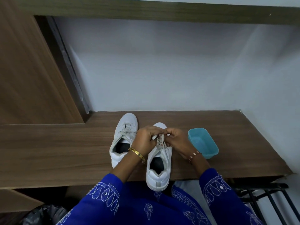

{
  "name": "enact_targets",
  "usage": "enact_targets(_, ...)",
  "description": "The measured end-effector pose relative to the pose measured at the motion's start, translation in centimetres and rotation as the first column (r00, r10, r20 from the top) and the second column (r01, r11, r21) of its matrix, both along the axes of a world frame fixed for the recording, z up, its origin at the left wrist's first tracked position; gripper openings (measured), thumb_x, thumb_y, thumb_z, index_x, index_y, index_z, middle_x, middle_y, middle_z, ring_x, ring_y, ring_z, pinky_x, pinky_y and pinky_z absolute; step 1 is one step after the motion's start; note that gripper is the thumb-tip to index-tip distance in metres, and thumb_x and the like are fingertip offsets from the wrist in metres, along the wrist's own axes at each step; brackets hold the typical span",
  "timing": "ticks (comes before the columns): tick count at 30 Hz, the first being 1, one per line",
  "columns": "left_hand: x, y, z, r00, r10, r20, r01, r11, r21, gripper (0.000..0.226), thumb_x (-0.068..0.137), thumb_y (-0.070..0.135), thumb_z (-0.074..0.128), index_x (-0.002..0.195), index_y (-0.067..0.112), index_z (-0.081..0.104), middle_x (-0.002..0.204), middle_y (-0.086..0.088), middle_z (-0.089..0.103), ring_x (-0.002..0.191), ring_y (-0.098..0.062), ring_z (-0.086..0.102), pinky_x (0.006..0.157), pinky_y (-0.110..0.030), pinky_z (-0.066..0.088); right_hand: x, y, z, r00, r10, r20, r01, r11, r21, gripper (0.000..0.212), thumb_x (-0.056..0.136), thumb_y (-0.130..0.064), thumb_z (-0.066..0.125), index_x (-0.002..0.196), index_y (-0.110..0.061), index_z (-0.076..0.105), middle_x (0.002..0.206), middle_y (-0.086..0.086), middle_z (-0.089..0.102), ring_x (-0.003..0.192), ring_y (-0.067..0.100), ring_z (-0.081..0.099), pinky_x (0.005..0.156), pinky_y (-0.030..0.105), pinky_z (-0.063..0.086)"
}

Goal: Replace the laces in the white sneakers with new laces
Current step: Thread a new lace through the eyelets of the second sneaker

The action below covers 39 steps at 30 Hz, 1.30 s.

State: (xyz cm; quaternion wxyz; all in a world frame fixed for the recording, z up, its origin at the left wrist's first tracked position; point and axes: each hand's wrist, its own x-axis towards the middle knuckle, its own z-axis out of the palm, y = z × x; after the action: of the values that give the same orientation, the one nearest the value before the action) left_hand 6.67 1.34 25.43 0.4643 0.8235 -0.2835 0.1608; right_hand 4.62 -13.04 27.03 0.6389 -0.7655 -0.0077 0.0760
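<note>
You are looking down at a brown wood-grain bench (48, 143) that runs along a pale wall (162, 70), with a wooden panel (24, 70) rising at the left and a wooden ledge (146, 10) crossing overhead. Below the bench edge at the right is a black metal rack (267, 200), and something dark and glossy sits at the lower left (43, 213).

Two white sneakers stand side by side, toes toward the wall. The left sneaker (123, 140) is untouched, its laces (127, 129) slack. The right sneaker (159, 161) has its heel hanging over the bench edge. Your hands cover its toe end and upper laces.

Your left hand (145, 140) is pinched on the lace (159, 142) of the right sneaker, a gold bangle (136, 153) on that wrist. Your right hand (176, 140) is pinched on the same lacing, with a bracelet (194, 155) on its wrist.

Just right of your right hand lies a blue plastic tub (203, 142), tilted, nothing visible inside.
</note>
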Motion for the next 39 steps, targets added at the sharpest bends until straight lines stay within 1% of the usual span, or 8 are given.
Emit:
enact_targets(10, -1.3, 1.0, -2.1, 0.893, 0.265, -0.365, -0.331, 0.934, -0.132, 0.017, 0.086, 0.002, 0.061, 0.100, 0.001, 0.071, 0.099, -0.008, 0.070, 0.079, 0.006, 0.062, 0.084, -0.019, 0.049, -1.0, -1.2, -1.4, 0.967, -0.252, 0.029, 0.254, 0.964, -0.084, 0.028, 0.090, 0.000, 0.045, 0.066, -0.009, 0.055, 0.049, -0.006, 0.055, 0.040, 0.003, 0.046, 0.041, 0.013, 0.038)
enact_targets(13, -0.7, 2.9, -3.4, 0.840, 0.402, -0.365, -0.351, 0.915, 0.199, 0.015, 0.086, 0.006, 0.060, 0.092, 0.003, 0.074, 0.091, -0.015, 0.072, 0.090, -0.025, 0.065, 0.082, -0.030, 0.049, -1.5, -2.8, -2.4, 0.946, -0.312, -0.089, 0.324, 0.929, 0.178, 0.028, 0.090, -0.003, 0.039, 0.064, -0.003, 0.049, 0.057, 0.006, 0.056, 0.050, 0.015, 0.043, 0.044, 0.022, 0.034)
enact_targets(18, -0.4, 3.9, -3.8, 0.791, 0.513, -0.333, -0.296, 0.797, 0.526, 0.028, 0.084, 0.002, 0.048, 0.094, 0.012, 0.072, 0.097, -0.010, 0.070, 0.098, -0.027, 0.061, 0.082, -0.032, 0.050, -1.6, -4.4, -3.5, 0.953, -0.157, -0.258, 0.296, 0.654, 0.696, 0.027, 0.072, -0.017, 0.044, 0.046, -0.011, 0.048, 0.071, 0.011, 0.068, 0.043, 0.012, 0.048, 0.040, 0.019, 0.038)
enact_targets(20, -0.1, 3.8, -3.3, 0.817, 0.546, -0.186, -0.304, 0.682, 0.665, 0.029, 0.087, 0.007, 0.047, 0.102, 0.016, 0.070, 0.103, -0.008, 0.068, 0.100, -0.025, 0.060, 0.081, -0.032, 0.048, -1.2, -4.8, -3.7, 0.937, -0.225, -0.266, 0.344, 0.714, 0.609, 0.030, 0.075, -0.012, 0.040, 0.045, -0.013, 0.044, 0.053, 0.006, 0.053, 0.036, 0.010, 0.038, 0.037, 0.017, 0.030)
enact_targets(23, 0.7, 4.5, -2.8, 0.828, 0.559, -0.044, -0.329, 0.548, 0.769, 0.028, 0.094, 0.017, 0.044, 0.112, 0.020, 0.065, 0.111, -0.006, 0.064, 0.107, -0.023, 0.057, 0.088, -0.032, 0.045, -0.5, -5.7, -3.9, 0.936, -0.341, -0.084, 0.329, 0.936, -0.127, 0.037, 0.088, -0.004, 0.036, 0.052, -0.016, 0.035, 0.053, 0.000, 0.037, 0.044, 0.007, 0.029, 0.039, 0.015, 0.025)
enact_targets(26, 1.1, 4.9, -2.9, 0.844, 0.536, 0.009, -0.293, 0.448, 0.845, 0.028, 0.094, 0.021, 0.043, 0.113, 0.021, 0.064, 0.112, -0.005, 0.064, 0.109, -0.022, 0.054, 0.091, -0.032, 0.042, -0.4, -5.9, -5.1, 0.968, -0.216, 0.130, 0.248, 0.726, -0.641, 0.043, 0.090, -0.007, 0.044, 0.051, -0.018, 0.032, 0.054, 0.001, 0.036, 0.052, 0.012, 0.033, 0.050, 0.022, 0.029)
enact_targets(32, 0.9, 5.5, -3.8, 0.850, 0.527, -0.018, -0.291, 0.497, 0.817, 0.029, 0.090, 0.014, 0.046, 0.112, 0.021, 0.064, 0.110, -0.004, 0.065, 0.106, -0.022, 0.056, 0.089, -0.031, 0.043, -0.4, -4.8, -7.0, 0.966, -0.191, 0.175, 0.255, 0.582, -0.772, 0.042, 0.088, -0.016, 0.048, 0.049, -0.017, 0.032, 0.050, -0.001, 0.034, 0.054, 0.016, 0.037, 0.052, 0.027, 0.028)
enact_targets(39, -0.4, 7.3, -4.7, 0.835, 0.493, -0.244, -0.313, 0.790, 0.527, 0.016, 0.086, 0.019, 0.056, 0.095, 0.008, 0.062, 0.093, -0.008, 0.067, 0.091, -0.024, 0.060, 0.071, -0.028, 0.042, 0.0, -4.6, -5.1, 0.959, -0.208, -0.195, 0.149, 0.949, -0.277, 0.030, 0.089, -0.031, 0.059, 0.077, -0.006, 0.069, 0.072, 0.003, 0.067, 0.058, 0.013, 0.054, 0.054, 0.023, 0.046)
